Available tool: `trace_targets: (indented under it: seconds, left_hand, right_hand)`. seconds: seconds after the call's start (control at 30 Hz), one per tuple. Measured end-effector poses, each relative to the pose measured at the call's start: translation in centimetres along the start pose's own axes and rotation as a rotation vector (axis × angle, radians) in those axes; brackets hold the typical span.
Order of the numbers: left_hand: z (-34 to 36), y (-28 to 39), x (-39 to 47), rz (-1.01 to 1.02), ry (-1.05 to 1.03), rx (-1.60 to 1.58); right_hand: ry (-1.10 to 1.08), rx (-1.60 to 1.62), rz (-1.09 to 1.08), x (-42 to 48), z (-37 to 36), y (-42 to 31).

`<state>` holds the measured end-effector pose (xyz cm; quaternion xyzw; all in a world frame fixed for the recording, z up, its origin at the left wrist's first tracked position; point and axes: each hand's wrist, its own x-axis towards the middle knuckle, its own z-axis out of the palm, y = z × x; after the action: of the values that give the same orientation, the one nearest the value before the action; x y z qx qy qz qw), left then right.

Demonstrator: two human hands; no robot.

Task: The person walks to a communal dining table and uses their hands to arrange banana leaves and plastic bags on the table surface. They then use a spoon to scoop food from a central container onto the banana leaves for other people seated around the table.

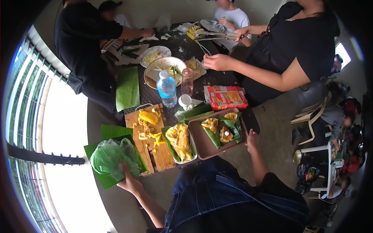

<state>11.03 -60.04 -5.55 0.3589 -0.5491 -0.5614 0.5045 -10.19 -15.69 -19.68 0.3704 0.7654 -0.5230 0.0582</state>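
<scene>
My left hand (128,180) grips a bunched green plastic bag (112,157) at the table's left corner. Cut banana leaves (97,176) spread out beneath the bag. With my right hand (251,141) I hold the right edge of a brown tray (195,139). In the tray lie folded, browned food pieces (210,124) on strips of banana leaf. Between my hands, a white dish (194,156) lined with leaf holds a large golden wrap (179,142) with yellow slices. Beside it is a wooden cutting board (166,158) with yellow fruit (149,116) and chopped bits.
A water bottle (167,91), pink bottle (187,81), large bowl (148,76) and red pancake-mix pack (228,97) stand beyond the tray. At right, a person in black (294,52) holds tongs (221,36); another person (87,40) reaches in from the left. Louvred windows (32,64) line the left.
</scene>
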Motion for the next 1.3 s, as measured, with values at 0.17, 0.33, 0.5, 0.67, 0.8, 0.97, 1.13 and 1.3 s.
trace_targets:
  seconds: [0.17, 0.33, 0.5, 0.67, 0.8, 0.97, 1.13, 1.3]
  left_hand:
    - [0.9, -1.2, 0.4, -0.023, -0.025, 0.006]
    - [0.8, -1.6, 0.2, -0.030, -0.034, -0.014]
    - [2.8, -1.2, -0.8, -0.093, -0.222, 0.015]
    - [5.1, -0.2, -2.6, -0.206, -0.449, 0.010]
    - [6.3, 0.7, -3.4, -0.306, -0.536, -0.083]
    - [6.3, 0.0, -4.0, -0.313, -0.582, -0.195]
    - [6.3, 0.2, -4.0, -0.360, -0.551, -0.192]
    - [6.0, 0.1, -4.0, -0.340, -0.542, -0.188]
  right_hand:
    - [0.233, -0.127, -0.317, 4.5, 0.0, 3.3]
    - [0.341, -0.524, -0.688, -0.2, -0.3, -0.8]
    - [-0.143, -0.226, -0.864, -4.5, 2.1, -5.5]
    - [-0.604, -0.100, -1.124, -16.3, 8.9, -12.0]
    - [-0.538, -0.203, -1.511, -22.9, 11.2, -15.5]
    - [-0.463, -0.343, -1.651, -26.0, 13.0, -15.6]
    - [-0.448, -0.256, -1.627, -26.8, 12.8, -15.8]
    - [-0.442, -0.168, -1.645, -27.4, 13.2, -16.4]
